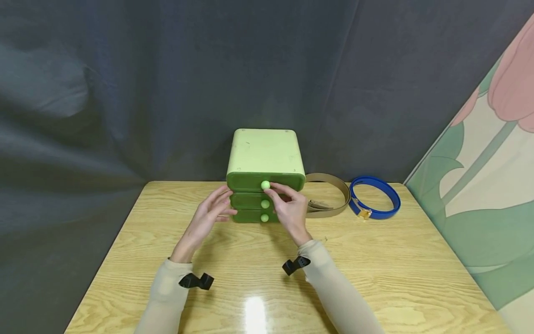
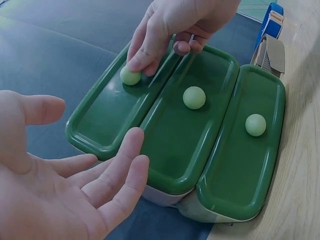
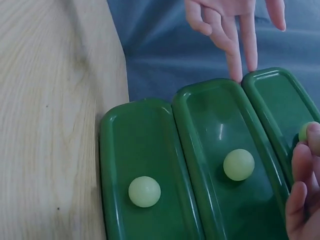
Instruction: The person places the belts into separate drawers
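Observation:
A small chest of drawers (image 1: 267, 150) with a pale green top stands at the back of the table. Its three dark green drawer fronts each bear a round light green knob. My right hand (image 1: 291, 211) pinches the top knob (image 1: 265, 185) between thumb and fingers; the top drawer (image 2: 107, 117) looks closed. At the chest's left side is my left hand (image 1: 207, 212), fingers spread and fairly straight, with the tips at the edge of the drawer fronts. Both the middle knob (image 2: 194, 97) and the bottom knob (image 2: 255, 125) are untouched.
Right of the chest lies a coiled tan belt (image 1: 343, 185), partly hidden behind it. Beside that is a coiled blue belt (image 1: 390, 214) with a gold buckle (image 1: 365, 214). A dark curtain (image 1: 267, 69) hangs behind the wooden table (image 1: 375, 287).

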### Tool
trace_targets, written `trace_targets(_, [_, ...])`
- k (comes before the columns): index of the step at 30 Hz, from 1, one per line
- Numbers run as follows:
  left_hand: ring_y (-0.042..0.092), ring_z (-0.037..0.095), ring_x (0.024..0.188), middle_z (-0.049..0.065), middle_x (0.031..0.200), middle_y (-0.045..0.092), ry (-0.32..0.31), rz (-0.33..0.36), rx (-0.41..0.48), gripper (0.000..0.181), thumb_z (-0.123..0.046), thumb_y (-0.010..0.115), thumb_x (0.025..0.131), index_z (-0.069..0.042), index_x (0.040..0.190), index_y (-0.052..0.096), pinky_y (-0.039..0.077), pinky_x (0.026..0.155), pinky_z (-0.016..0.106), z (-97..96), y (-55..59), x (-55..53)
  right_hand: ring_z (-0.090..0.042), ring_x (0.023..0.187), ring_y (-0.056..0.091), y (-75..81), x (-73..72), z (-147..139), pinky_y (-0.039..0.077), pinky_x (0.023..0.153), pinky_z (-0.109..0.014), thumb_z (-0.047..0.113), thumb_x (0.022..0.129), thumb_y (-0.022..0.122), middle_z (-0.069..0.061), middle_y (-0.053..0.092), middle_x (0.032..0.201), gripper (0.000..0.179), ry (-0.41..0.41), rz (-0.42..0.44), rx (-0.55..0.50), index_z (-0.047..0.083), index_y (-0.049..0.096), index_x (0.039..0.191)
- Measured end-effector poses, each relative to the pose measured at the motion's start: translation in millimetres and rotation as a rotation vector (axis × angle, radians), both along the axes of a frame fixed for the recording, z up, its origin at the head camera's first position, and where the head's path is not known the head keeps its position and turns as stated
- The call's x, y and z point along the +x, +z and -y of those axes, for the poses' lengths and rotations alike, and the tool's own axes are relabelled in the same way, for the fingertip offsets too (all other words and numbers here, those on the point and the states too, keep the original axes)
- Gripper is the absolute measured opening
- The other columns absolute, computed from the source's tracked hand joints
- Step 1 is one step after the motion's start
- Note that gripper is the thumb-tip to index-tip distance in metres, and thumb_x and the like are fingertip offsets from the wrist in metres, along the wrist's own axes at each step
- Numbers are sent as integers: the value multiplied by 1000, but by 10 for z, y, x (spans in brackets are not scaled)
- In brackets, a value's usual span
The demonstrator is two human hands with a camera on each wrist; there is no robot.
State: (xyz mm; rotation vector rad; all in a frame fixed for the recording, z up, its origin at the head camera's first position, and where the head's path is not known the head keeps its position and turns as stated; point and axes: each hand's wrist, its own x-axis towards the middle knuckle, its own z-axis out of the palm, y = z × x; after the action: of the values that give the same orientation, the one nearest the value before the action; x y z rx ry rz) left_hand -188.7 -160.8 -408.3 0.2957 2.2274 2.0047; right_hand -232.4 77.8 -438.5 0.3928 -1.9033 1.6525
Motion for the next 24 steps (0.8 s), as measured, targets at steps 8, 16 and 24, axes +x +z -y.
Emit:
trace_targets(8, [70,5,107,19,171,37,-11,-11,14,61,-25,44,115,-5,169,24,57,95,24,-2,6,-4,-19,43,61,-23,10,-43,53,43,-25,10,91,86,-19,81,92,19,28,3,10,3,83,109])
trace_targets(16, [71,8,110,21,168,42,13,-39,0,57,-22,45,115,-4,167,30,58,100,36,38,-46,-48,-16,52,65,-150,38,-184,51,50,-19,15,98,80,-9,81,83,12,59,106,211,7,84,106])
trace_targets(24, [49,44,145,24,165,44,105,34,-6,57,-22,50,113,-2,165,35,49,114,57,41,-214,-150,-32,54,70,-311,51,-231,56,51,-27,21,100,77,-9,83,95,24,181,235,343,11,80,122])
